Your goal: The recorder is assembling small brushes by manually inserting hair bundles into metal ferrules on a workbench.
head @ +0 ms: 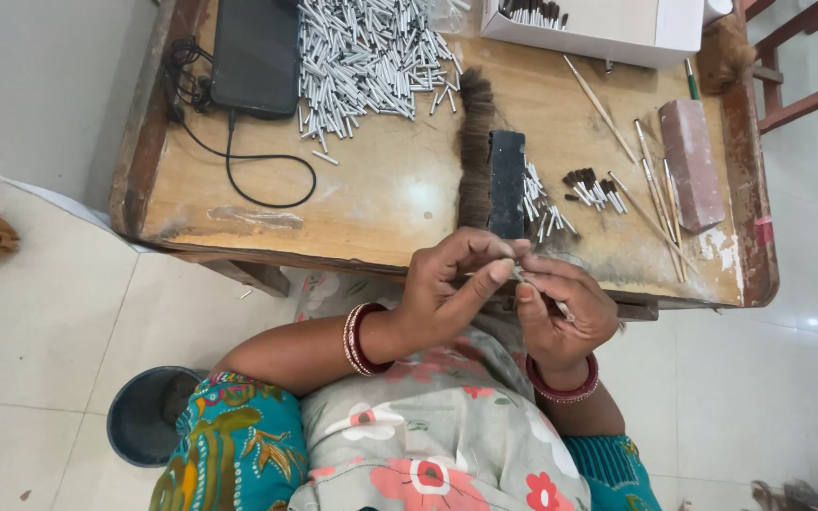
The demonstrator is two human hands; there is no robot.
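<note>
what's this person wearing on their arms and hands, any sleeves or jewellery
Both hands are bare: no gloves, and no rings that can be made out. The left hand has a stack of red and silver-white bangles at the wrist. The right hand has red bangles at its wrist. Forearms are uncovered; short teal sleeves with a colourful print cover the upper arms.

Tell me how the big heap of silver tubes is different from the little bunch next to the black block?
The big heap of silver tubes lies at the far side of the table, spread wide, and holds many tubes. The little bunch lies close to the hands, beside the black block, and holds only a few. Both are thin, shiny tubes lying loose on the wood.
</note>
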